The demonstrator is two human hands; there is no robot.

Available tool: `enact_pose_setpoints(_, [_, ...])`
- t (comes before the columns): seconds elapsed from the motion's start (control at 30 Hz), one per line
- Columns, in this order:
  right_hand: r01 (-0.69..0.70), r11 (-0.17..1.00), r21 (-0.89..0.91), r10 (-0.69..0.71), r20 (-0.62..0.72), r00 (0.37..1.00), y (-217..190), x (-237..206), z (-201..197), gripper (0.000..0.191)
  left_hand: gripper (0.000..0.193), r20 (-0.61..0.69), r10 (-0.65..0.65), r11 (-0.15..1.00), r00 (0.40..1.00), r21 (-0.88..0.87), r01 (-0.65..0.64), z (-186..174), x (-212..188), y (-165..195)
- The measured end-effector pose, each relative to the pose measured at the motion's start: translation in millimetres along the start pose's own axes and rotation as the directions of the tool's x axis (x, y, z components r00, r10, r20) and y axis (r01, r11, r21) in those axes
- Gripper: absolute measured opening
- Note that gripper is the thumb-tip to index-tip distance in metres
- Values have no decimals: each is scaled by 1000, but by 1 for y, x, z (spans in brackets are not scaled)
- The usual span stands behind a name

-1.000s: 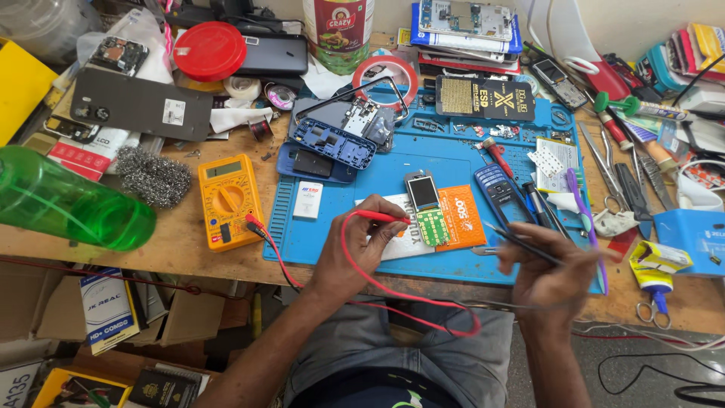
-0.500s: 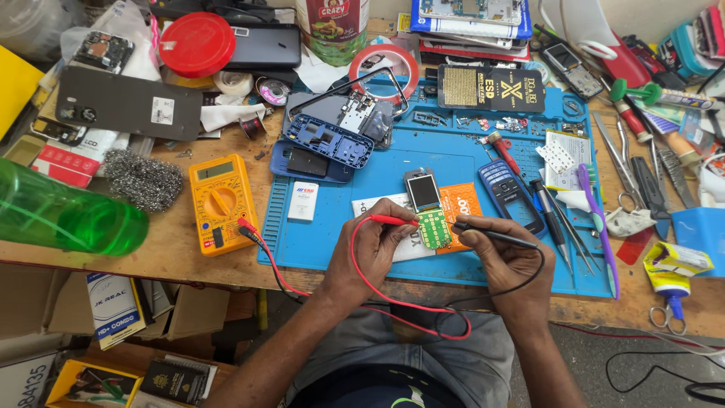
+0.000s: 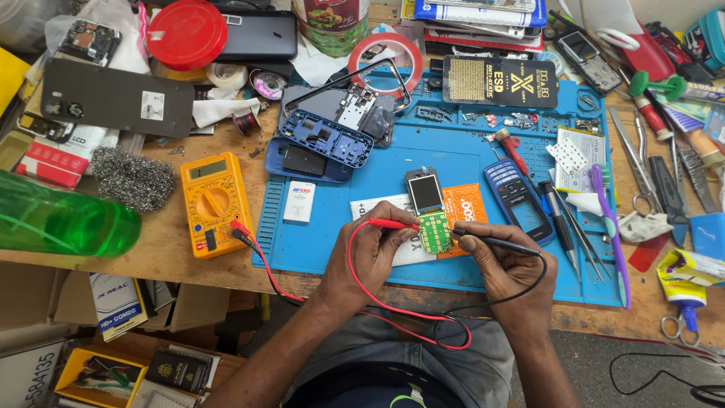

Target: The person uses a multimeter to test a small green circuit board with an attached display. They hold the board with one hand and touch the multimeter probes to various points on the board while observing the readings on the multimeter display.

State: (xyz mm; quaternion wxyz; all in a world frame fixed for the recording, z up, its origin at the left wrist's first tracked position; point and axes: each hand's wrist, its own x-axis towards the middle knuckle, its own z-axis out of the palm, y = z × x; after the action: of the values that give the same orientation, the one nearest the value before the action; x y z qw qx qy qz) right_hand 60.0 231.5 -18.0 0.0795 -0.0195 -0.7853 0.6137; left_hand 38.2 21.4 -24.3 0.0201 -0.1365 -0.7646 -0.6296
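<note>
My left hand [image 3: 375,249] pinches a red test probe [image 3: 393,224], whose tip touches the left edge of a bare phone board [image 3: 430,215] with a small screen and green keypad contacts. A black test probe [image 3: 491,240] sits in my right hand [image 3: 510,272], its tip at the board's right edge. The board lies on a blue work mat [image 3: 340,249]. Red and black leads [image 3: 408,313] loop down over my lap, the red one running to a yellow multimeter [image 3: 215,200] at the mat's left.
A blue phone [image 3: 517,200], tweezers, screwdrivers and a purple toothbrush [image 3: 610,227] lie right of the board. A blue phone frame [image 3: 325,140] and parts sit behind. A green bottle [image 3: 60,223], steel wool [image 3: 132,177] and a red lid [image 3: 186,34] crowd the left.
Both hands have come together at the phone board. My right hand moved left and up with the black probe, and both probe tips now rest on the board.
</note>
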Motion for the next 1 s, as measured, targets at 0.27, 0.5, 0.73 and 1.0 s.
enact_pose_setpoints(0.27, [30, 999, -14, -30, 5, 1000, 0, -1, 1, 18, 10, 46, 49, 998, 998, -36, -47, -2, -3, -1])
enact_pose_setpoints(0.5, [7, 997, -71, -6, 10, 1000, -4, 0, 1, 18, 10, 34, 37, 999, 999, 22, -38, 0, -2, -1])
enact_pose_setpoints(0.73, [163, 953, -254, -152, 59, 987, -12, -2, 4, 19, 11, 16, 106, 993, 994, 41, -107, 0, -4, 1])
enact_pose_setpoints(1.0, [227, 926, -301, -210, 88, 974, -13, -3, 8, 18, 12, 20, 88, 994, 996, 66, -90, 0, -3, 4])
